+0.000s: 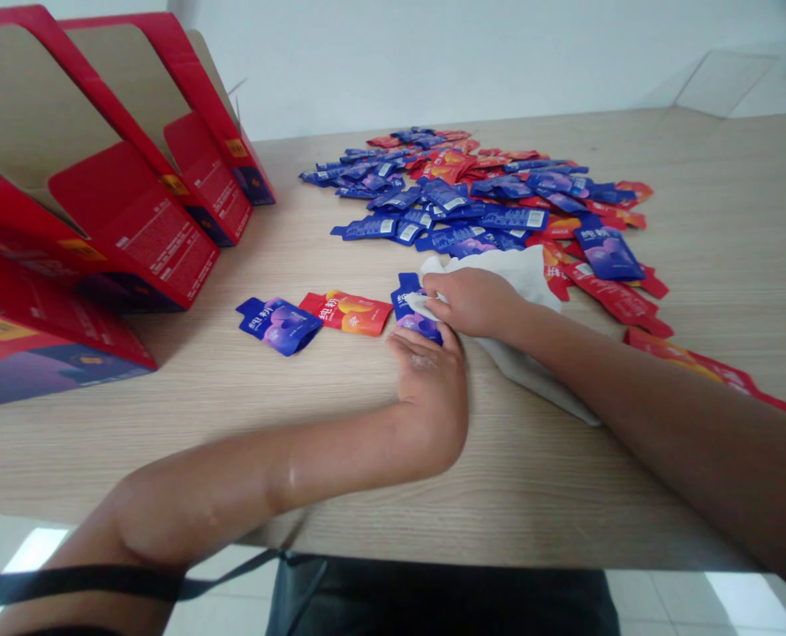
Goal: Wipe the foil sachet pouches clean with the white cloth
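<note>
A blue pouch [406, 296] with purple fruit printed on it lies in front of me, its narrow spout end pointing away. The fingers of my left hand [429, 375] close on its lower end and hide that edge. My right hand [469, 300] is bunched round a white cloth [522, 269] and presses a fold of it against the pouch's face. The remaining cloth spreads on the table beneath my right wrist. Just left of the held pouch lie a red-orange pouch [353, 314] and another blue pouch [280, 325], overlapping slightly at their edges.
Behind the cloth, a loose heap of blue and red pouches [446, 194] spreads across the wooden table [340, 503]. Several open red cartons [154, 238] stand at the left. One red pouch [717, 367] lies partly behind my right forearm. A white wall [465, 62] rises behind the table.
</note>
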The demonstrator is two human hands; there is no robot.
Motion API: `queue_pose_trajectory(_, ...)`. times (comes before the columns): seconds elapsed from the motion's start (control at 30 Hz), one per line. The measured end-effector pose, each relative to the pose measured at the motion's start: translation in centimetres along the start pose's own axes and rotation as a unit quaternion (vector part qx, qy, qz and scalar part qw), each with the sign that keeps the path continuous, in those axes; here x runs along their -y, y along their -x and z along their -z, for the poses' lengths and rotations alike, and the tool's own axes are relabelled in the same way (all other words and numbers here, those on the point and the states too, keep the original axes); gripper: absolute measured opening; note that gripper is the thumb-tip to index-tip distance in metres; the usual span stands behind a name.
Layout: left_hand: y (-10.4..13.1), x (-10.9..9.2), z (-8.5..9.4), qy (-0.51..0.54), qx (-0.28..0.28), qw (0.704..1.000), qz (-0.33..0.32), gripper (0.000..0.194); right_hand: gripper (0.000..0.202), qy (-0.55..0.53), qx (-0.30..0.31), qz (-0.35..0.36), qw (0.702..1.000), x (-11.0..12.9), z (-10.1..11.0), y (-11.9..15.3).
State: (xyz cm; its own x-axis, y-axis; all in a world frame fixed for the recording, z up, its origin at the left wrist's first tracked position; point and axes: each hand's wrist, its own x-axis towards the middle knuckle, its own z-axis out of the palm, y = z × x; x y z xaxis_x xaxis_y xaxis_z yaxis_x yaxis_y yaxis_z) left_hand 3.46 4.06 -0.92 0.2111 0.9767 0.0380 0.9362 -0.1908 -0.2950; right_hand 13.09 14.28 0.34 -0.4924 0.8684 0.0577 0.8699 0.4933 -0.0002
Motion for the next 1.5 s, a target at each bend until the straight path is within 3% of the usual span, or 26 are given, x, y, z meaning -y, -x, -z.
queue_pose_trajectory(0.23,-0.1,0.1,0.0,-0.004,0.019,1.0,0.004,0.056,0.029,0.008,0.006,-0.046,0.999,-1.1,0.1,-0.4)
queue_pose_trajectory(0.37,-0.1,0.1,0.2,0.005,0.024,1.0,0.002,0.055,0.031,-0.016,-0.053,-0.043,0.998,-0.6,1.3,-0.1)
queue_pose_trajectory(0.43,-0.1,0.1,0.3,0.004,0.016,1.0,0.003,0.054,0.03,-0.038,-0.068,-0.007,0.997,0.0,1.5,0.1)
queue_pose_trajectory(0.5,0.0,0.0,0.3,0.0,0.011,1.0,0.009,0.052,0.028,-0.05,-0.027,0.039,0.998,0.4,1.3,0.1)
queue_pose_trajectory(0.6,0.0,0.0,0.3,-0.011,0.008,1.0,0.013,0.05,0.026,-0.043,0.005,0.025,0.999,0.4,0.4,0.0)
queue_pose_trajectory(0.93,0.0,0.1,0.1,-0.034,0.016,0.999,-0.01,0.053,0.03,0.009,0.002,-0.029,1.0,-1.2,-0.3,-0.5)
queue_pose_trajectory(1.07,0.1,0.1,0.0,-0.03,0.015,0.999,-0.006,0.054,0.027,-0.016,-0.004,-0.044,0.999,-1.4,0.0,-0.6)
queue_pose_trajectory(1.23,0.0,0.0,-0.1,-0.029,0.01,0.999,-0.009,0.053,0.025,-0.085,-0.05,0.006,0.995,-0.6,0.9,-0.4)
queue_pose_trajectory(1.33,-0.1,0.0,0.1,-0.038,0.012,0.999,-0.008,0.05,0.023,-0.09,-0.021,0.044,0.995,0.2,0.7,-0.2)
queue_pose_trajectory(1.5,0.0,0.0,0.3,-0.071,0.009,0.997,0.003,0.051,0.025,-0.07,0.011,0.029,0.997,0.2,-0.1,-0.3)
